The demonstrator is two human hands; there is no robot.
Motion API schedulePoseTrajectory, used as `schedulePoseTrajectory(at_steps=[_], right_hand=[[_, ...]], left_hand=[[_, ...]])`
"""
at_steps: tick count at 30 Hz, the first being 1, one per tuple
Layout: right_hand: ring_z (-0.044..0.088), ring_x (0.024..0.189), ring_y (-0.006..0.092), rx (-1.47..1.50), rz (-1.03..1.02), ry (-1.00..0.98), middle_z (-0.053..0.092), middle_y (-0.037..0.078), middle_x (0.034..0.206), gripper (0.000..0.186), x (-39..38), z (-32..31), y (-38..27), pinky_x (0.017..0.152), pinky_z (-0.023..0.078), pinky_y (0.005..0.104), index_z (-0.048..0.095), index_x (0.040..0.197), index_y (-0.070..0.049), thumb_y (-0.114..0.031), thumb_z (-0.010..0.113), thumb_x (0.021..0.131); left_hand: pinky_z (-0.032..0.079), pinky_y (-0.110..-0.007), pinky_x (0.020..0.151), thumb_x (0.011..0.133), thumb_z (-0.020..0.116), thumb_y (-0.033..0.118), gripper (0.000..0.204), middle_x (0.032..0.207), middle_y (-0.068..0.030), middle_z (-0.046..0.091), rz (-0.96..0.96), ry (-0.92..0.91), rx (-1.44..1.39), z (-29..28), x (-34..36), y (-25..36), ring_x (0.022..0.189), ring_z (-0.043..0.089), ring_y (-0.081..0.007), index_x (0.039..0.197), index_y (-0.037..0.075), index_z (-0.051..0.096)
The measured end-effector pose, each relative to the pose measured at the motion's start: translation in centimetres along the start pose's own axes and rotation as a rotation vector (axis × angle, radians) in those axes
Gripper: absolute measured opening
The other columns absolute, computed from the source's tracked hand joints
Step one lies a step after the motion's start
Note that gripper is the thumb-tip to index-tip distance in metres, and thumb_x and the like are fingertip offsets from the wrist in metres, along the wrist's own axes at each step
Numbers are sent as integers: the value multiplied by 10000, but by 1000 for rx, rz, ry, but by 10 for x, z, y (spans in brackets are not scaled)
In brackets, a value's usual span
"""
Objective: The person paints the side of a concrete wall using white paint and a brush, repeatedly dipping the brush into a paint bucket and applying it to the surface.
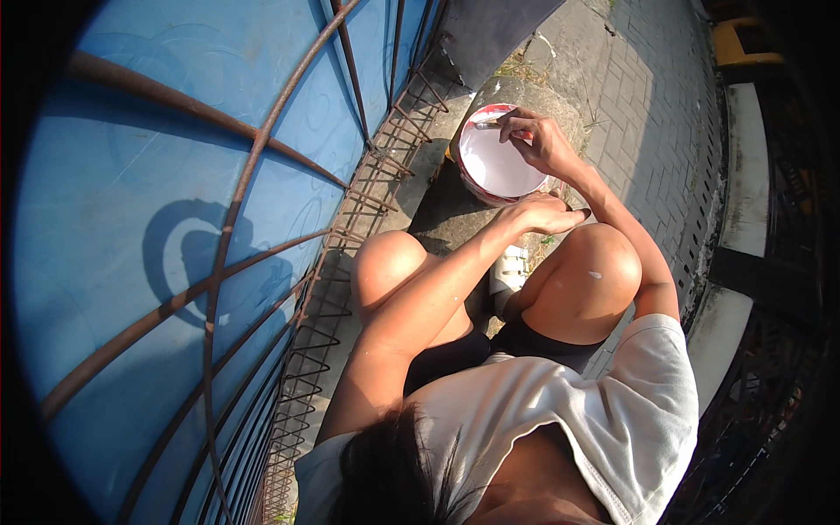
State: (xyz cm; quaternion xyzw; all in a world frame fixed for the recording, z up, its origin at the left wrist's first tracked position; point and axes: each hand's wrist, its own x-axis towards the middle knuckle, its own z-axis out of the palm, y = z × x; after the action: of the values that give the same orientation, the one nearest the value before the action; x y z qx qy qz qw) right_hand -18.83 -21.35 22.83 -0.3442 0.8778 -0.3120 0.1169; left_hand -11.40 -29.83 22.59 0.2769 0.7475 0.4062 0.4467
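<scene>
A round bucket (pixel 497 162) with a red rim and white paint inside sits on the concrete ledge beyond my knees. My right hand (pixel 534 140) grips a paintbrush (pixel 486 125) with a metal band, held over the far side of the bucket. My left hand (pixel 547 213) is at the bucket's near rim, just above my right knee; some fingers are hidden, so I cannot tell whether it grips the bucket. My forearms reach in from below, and white flecks show on my skin.
Blue panels (pixel 140 114) behind rusty steel bars (pixel 236 201) rise along the left, with wire mesh (pixel 319 332) at their foot. A grey sheet (pixel 503 26) stands at the top. On the right are paving (pixel 639 157), a slotted drain (pixel 710 210) and a pale curb (pixel 744 122).
</scene>
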Motion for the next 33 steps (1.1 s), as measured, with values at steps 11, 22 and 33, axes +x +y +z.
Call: schedulePoseTrajectory(at_steps=[11,22,33], right_hand=[[636,807,191,-43,155,-64,662,97,924,182,-16,-46,-16,741,506,302,639,979,6,21,577,809],[620,916,139,554,428,22,654,64,986,339,-34,-74,7,823,522,296,585,1073,-13,-308,588,907],[642,709,201,90,312,-282,680,104,765,414,17,-31,2,663,496,340,515,1054,-13,-411,470,950]], left_hand=[[336,-458,1013,919,267,523,601,1291,-290,445,85,74,11,11,17,-9,1192,438,-426,1139,71,597],[209,-468,1095,827,154,761,937,1423,-343,213,56,-15,-282,9,1,9,1352,192,-436,1334,24,431],[81,-490,1126,797,145,794,932,1454,-266,221,83,-2,-251,19,3,8,1387,6,-414,1421,122,310]])
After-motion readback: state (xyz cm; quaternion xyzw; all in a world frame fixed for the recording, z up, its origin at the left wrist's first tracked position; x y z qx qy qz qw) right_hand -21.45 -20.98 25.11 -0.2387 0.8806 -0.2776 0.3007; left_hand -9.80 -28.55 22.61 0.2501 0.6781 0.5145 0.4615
